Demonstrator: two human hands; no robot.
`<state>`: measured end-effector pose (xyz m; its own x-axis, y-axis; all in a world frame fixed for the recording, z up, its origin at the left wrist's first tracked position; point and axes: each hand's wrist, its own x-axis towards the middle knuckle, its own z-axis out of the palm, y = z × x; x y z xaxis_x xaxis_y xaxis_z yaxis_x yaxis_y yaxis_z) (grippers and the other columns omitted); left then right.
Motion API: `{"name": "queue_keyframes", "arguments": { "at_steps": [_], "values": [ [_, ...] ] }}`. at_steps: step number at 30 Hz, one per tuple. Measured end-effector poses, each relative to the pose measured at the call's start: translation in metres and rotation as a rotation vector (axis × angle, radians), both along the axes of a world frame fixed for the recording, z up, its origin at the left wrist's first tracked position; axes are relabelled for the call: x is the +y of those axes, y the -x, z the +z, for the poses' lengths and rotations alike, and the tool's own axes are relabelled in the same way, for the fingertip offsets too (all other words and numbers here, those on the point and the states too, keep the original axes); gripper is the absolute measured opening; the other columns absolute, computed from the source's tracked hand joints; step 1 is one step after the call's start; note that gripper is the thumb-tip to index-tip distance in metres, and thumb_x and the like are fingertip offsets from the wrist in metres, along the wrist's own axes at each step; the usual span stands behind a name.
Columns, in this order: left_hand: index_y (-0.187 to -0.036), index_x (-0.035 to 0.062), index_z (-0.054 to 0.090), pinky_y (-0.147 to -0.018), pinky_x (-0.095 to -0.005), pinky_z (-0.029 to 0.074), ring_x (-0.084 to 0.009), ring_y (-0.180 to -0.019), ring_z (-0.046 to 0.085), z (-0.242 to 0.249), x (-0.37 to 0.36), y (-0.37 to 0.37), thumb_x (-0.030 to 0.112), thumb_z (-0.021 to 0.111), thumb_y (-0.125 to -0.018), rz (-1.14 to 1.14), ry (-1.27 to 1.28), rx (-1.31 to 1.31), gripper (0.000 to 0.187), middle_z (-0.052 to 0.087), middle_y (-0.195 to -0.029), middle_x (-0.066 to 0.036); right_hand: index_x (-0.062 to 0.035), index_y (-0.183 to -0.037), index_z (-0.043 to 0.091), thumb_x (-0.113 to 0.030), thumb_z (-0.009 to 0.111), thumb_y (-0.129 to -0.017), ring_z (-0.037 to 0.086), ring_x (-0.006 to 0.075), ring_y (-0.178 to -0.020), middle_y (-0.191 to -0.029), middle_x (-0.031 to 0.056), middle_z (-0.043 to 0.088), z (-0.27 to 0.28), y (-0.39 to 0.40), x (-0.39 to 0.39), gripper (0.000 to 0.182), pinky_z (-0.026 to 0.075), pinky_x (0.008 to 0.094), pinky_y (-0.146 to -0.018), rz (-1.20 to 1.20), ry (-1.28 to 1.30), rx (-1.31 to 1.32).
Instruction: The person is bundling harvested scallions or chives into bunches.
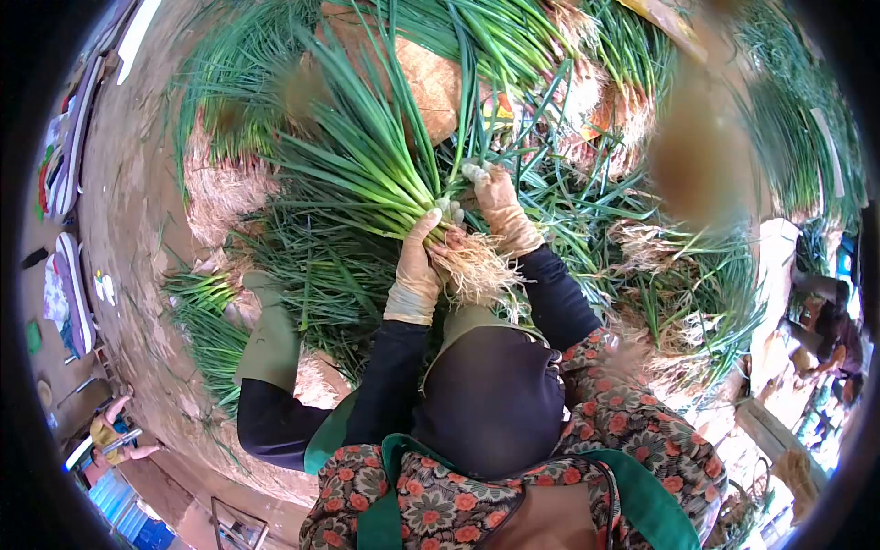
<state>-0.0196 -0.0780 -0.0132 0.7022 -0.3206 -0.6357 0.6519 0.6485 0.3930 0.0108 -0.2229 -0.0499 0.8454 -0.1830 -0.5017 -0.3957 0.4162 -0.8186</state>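
Observation:
My gloved left hand (417,266) is closed around a bunch of green onions (394,183) just above the roots. The long green leaves fan out to the upper left, and the pale stringy roots (477,266) hang toward my lap. My gloved right hand (498,203) is beside the stalks, with whitish coverings on its fingertips. Its fingers are bent and pinched together at a few green onion leaves on the bunch's right side. Exactly what lies between the fingertips is partly hidden.
Loose green leaves (321,266) cover the ground around my hands. Piled green onions lie at the left (225,174), at the top (504,37) and at the right (678,312). A brown sack-like thing (426,87) lies ahead. Other people (830,321) are at the right edge.

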Motion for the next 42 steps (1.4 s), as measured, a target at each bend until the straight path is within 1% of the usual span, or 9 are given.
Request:
{"name": "queue_keyframes", "arguments": {
  "at_steps": [7,11,18,25,26,27,30,37,42],
  "values": [
    [-0.104,0.0027,0.055,-0.077,-0.0412,0.050,-0.0230,-0.082,0.059,0.006,0.008,-0.004,0.028,0.058,-0.083,-0.043,0.193,-0.022,0.033,0.059,-0.087,-0.010,-0.0043,-0.088,0.054,-0.016,0.041,-0.093,0.020,0.0077,-0.038,-0.047,-0.0079,0.023,0.008,-0.003,-0.008,0.018,0.024,0.0235,-0.038,-0.244,-1.221,-0.150],
    [-0.106,0.0062,0.052,-0.080,-0.0404,0.048,-0.0229,-0.088,0.054,0.037,0.014,0.001,0.037,0.054,-0.086,0.141,0.665,-0.010,0.036,0.052,-0.086,-0.005,-0.0055,-0.102,0.058,-0.027,0.050,-0.090,0.021,0.0047,-0.037,-0.048,-0.0096,0.024,-0.010,-0.025,-0.035,0.026,0.018,0.0221,-0.035,-0.035,-0.564,0.037],
    [-0.120,-0.0012,0.044,-0.081,-0.0379,0.044,-0.0178,-0.084,0.051,0.037,0.022,0.003,0.037,0.053,-0.087,0.108,0.801,-0.011,0.052,0.050,-0.092,-0.005,-0.0116,-0.077,0.055,-0.026,0.060,-0.086,0.032,0.0044,-0.042,-0.051,-0.0071,0.040,0.029,-0.031,0.033,0.018,0.025,0.0210,-0.040,0.310,-0.921,0.048],
    [-0.108,0.0078,0.050,-0.082,-0.0315,0.039,-0.0091,-0.085,0.050,0.024,0.031,0.001,0.036,0.057,-0.086,0.067,0.890,-0.168,0.036,0.049,-0.095,0.001,0.0042,-0.092,0.057,-0.024,0.058,-0.087,0.056,0.0251,-0.061,-0.067,0.0125,0.061,-0.045,-0.002,0.060,0.029,0.045,0.0372,-0.058,0.642,1.117,-0.598],
    [-0.106,0.0082,0.050,-0.082,-0.0311,0.039,-0.0082,-0.083,0.051,0.025,0.031,0.002,0.036,0.057,-0.086,0.070,0.943,-0.174,0.035,0.049,-0.094,0.002,0.0003,-0.094,0.058,-0.027,0.057,-0.087,0.054,0.0193,-0.056,-0.060,0.0064,0.056,-0.049,0.009,0.051,0.028,0.045,0.0337,-0.056,0.637,0.906,-0.329],
    [-0.105,0.0082,0.050,-0.082,-0.0312,0.039,-0.0081,-0.083,0.051,0.027,0.036,-0.003,0.035,0.057,-0.086,0.006,0.963,-0.181,0.034,0.049,-0.093,0.002,-0.0028,-0.096,0.058,-0.028,0.056,-0.088,0.047,0.0126,-0.050,-0.055,0.0003,0.046,-0.017,0.002,0.041,0.027,0.040,0.0291,-0.050,0.576,0.000,0.119],
    [-0.116,0.0001,0.044,-0.081,-0.0325,0.040,-0.0115,-0.084,0.051,0.037,0.031,-0.004,0.036,0.054,-0.087,0.078,0.810,-0.129,0.047,0.050,-0.093,-0.002,-0.0058,-0.098,0.058,-0.030,0.058,-0.088,0.036,0.0081,-0.047,-0.054,-0.0052,0.039,0.039,-0.010,0.027,0.027,0.029,0.0229,-0.046,0.350,-0.787,0.009],
    [-0.123,0.0006,0.042,-0.081,-0.0336,0.041,-0.0141,-0.082,0.050,0.039,0.027,-0.005,0.036,0.054,-0.087,0.064,0.838,-0.080,0.051,0.050,-0.093,-0.005,-0.0075,-0.073,0.057,-0.026,0.061,-0.086,0.036,0.0072,-0.040,-0.053,-0.0040,0.046,0.027,-0.017,0.042,0.023,0.026,0.0222,-0.038,0.367,-0.179,0.011],
    [-0.122,0.0016,0.046,-0.075,-0.0320,0.047,-0.0177,-0.083,0.054,0.055,0.020,-0.012,0.037,0.052,-0.088,-0.053,0.521,-0.091,0.049,0.056,-0.104,-0.012,-0.0011,-0.101,0.060,-0.029,0.053,-0.091,0.033,0.0030,-0.040,-0.056,-0.0057,0.043,0.054,-0.020,0.016,0.030,0.026,0.0179,-0.038,0.392,-0.848,0.026]
  ]
}}
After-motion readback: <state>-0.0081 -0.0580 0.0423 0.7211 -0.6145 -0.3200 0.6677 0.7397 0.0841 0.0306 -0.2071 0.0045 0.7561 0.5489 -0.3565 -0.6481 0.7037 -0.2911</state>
